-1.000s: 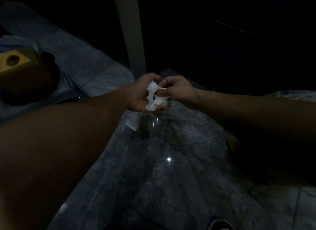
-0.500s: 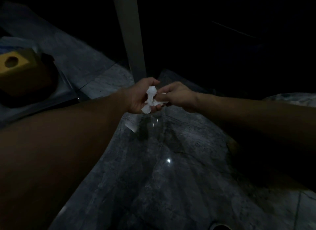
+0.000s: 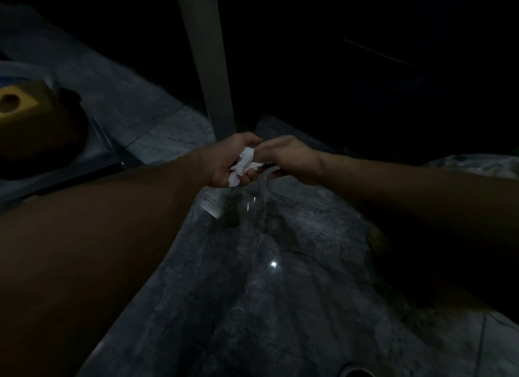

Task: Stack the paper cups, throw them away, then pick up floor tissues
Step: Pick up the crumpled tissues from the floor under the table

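Note:
A crumpled white tissue (image 3: 243, 164) sits in my left hand (image 3: 224, 160), whose fingers curl around it. My right hand (image 3: 289, 156) meets it from the right, its fingertips pinched on the same tissue at its right edge. Both hands hover low over a grey marble floor (image 3: 266, 278) in dim light. No paper cups are in view.
A pale table leg (image 3: 207, 59) rises just behind the hands. A yellow block with a round hole (image 3: 19, 101) lies at the far left on a dark object. A small pale scrap (image 3: 210, 209) lies on the floor below my left hand. The upper right is dark.
Both hands have stayed together on the tissue. My left hand's fingers have closed further around it, and the tissue looks more bunched than a second ago.

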The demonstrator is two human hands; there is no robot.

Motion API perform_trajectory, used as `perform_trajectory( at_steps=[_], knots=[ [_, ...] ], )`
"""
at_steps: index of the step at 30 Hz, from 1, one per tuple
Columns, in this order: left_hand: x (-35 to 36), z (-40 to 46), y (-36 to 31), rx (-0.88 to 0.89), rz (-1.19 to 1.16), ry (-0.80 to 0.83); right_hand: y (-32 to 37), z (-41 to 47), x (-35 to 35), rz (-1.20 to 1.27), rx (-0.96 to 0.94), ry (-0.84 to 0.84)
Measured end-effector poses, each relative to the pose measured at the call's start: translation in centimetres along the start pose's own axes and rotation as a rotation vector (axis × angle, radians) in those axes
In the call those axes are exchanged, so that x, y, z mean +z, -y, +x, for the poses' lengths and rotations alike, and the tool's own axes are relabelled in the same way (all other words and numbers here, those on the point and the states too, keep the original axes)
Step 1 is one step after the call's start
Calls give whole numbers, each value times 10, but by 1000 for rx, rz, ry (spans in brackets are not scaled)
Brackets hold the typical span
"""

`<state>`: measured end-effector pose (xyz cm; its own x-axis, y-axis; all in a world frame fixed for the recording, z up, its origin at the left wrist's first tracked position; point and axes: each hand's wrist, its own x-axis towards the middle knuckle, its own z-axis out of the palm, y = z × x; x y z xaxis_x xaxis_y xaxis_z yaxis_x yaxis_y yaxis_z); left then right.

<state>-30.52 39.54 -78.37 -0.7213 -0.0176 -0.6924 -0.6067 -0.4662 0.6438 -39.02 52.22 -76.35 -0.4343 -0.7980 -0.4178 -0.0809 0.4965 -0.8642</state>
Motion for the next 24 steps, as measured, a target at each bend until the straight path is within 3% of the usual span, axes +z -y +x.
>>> perform_trajectory(
  at_steps=[11,24],
  knots=[
    [6,1,-1,15,14,-37,2,0,-4,4,-13,-54],
    [9,0,-2,182,118,-175,7,3,-1,80,16,-198]
  ],
)
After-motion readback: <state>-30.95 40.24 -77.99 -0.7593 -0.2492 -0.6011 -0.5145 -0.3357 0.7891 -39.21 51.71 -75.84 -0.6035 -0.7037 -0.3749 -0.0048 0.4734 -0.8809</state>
